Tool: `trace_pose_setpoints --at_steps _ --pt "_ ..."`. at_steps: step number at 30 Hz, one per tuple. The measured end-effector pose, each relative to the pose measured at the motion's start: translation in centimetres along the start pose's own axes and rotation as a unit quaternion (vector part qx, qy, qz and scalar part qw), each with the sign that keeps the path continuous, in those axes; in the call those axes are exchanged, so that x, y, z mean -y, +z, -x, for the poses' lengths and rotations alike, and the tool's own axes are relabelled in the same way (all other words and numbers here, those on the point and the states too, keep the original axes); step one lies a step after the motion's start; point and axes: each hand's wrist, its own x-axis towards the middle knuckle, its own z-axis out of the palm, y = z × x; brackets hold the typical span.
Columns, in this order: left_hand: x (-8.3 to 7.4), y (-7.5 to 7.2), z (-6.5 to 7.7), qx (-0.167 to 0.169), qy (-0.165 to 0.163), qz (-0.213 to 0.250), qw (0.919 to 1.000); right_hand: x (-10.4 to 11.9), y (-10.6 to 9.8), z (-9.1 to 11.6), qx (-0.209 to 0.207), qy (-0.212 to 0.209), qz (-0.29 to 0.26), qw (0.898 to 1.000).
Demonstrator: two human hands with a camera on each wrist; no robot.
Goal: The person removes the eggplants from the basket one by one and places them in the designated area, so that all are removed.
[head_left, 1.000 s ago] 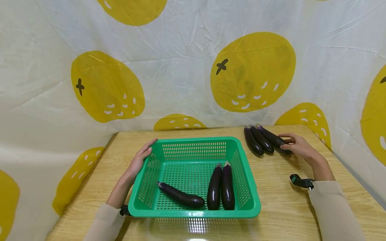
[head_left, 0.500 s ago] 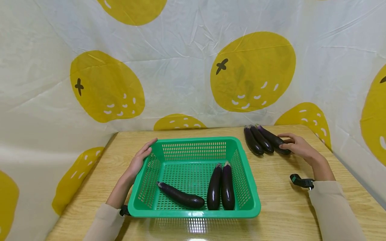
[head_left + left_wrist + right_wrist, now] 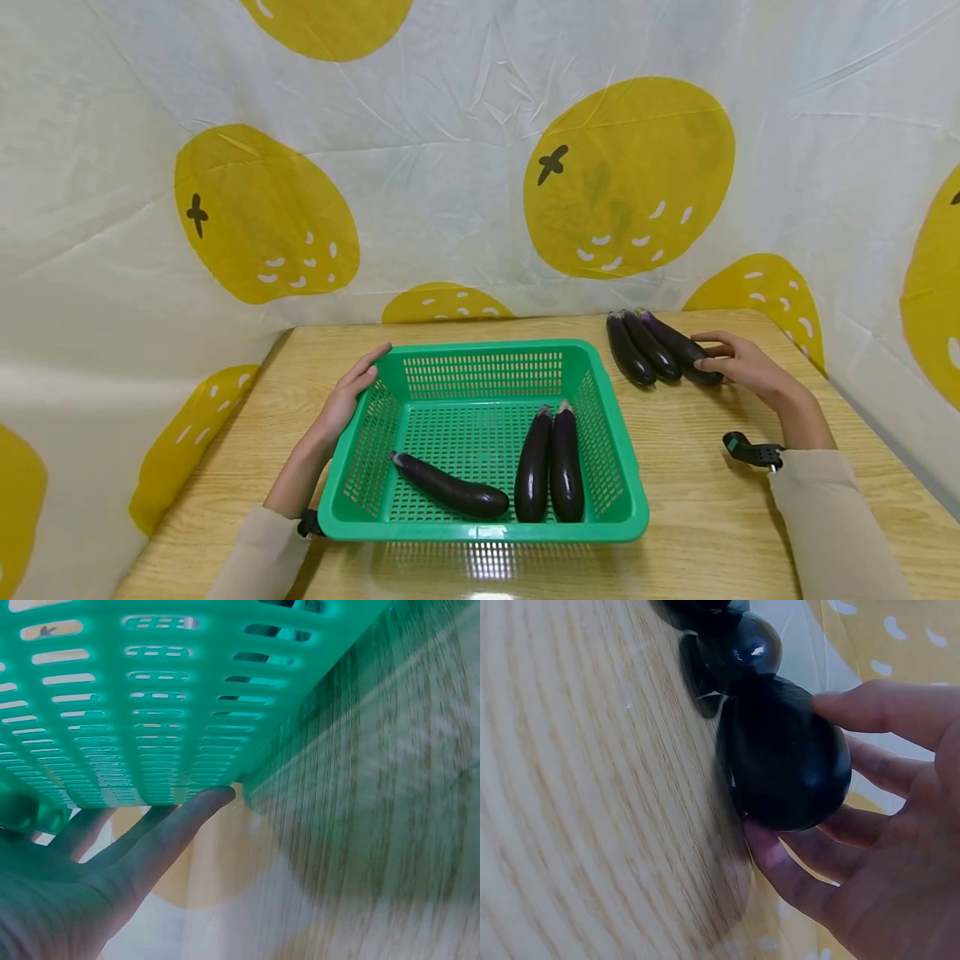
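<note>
One eggplant (image 3: 675, 343) lay stem-end away, blunt end right in the grasp of the right hand (image 3: 742, 367)!

And the long axis told it all: a slant along the bench (image 3: 705, 433), from the stem by the cloth backdrop (image 3: 450, 233) down to the fingers, curled round the near, right-hand end. Two more eggplants (image 3: 651, 348) sat just beside it on the left; farther left and nearer the person stood the green basket (image 3: 483, 532), with three basket eggplants (image 3: 534, 467) inside. No contest for the nearer hand: the right, with the left hand (image 3: 341, 408) over at the basket's left side, fingers straight against the outer wall. Through that dim right wrist view, how firmly each fingertip pressed was hard to call.
</note>
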Motion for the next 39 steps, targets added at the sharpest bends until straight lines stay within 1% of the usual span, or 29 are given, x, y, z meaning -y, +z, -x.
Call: trace_pose_setpoints --at_steps 12,27,39 --pt "0.09 -0.03 -0.1 0.001 0.002 0.003 1.0 0.32 0.04 0.02 0.002 0.002 -0.013 1.0" --pt "0.25 -0.1 -0.19 0.002 0.005 0.006 1.0 0.07 0.01 -0.09 -0.007 0.005 0.001 1.0" --pt "0.17 -0.06 -0.09 0.0 0.004 -0.003 1.0 0.13 -0.2 -0.01 -0.012 0.012 -0.006 1.0"
